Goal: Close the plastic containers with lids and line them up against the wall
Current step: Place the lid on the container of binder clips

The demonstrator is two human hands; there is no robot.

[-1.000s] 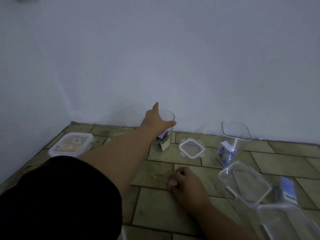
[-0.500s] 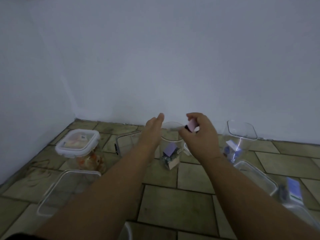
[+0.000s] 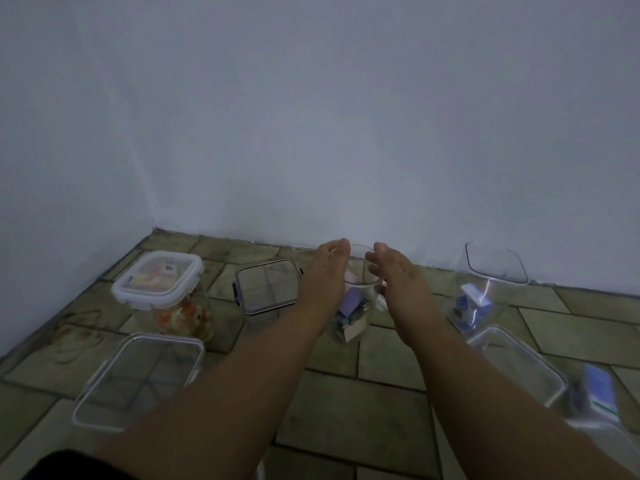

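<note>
Tiled floor (image 3: 346, 403), pale wall (image 3: 346, 116) behind. Left hand (image 3: 323, 271) and right hand (image 3: 394, 275), fingers spread, cup the round open container (image 3: 356, 299), probably to steady it for lidding.

Clear round container (image 3: 358, 296), lidless, upright near wall; lidded container (image 3: 162, 289) left; open container (image 3: 491, 282) right.

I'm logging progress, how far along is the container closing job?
Done: one jar with a white lid is closed. In hand: both hands, left hand and right hand, flank the open round jar. Left: the tall open container and others lack lids; nothing is lined up yet.
</note>
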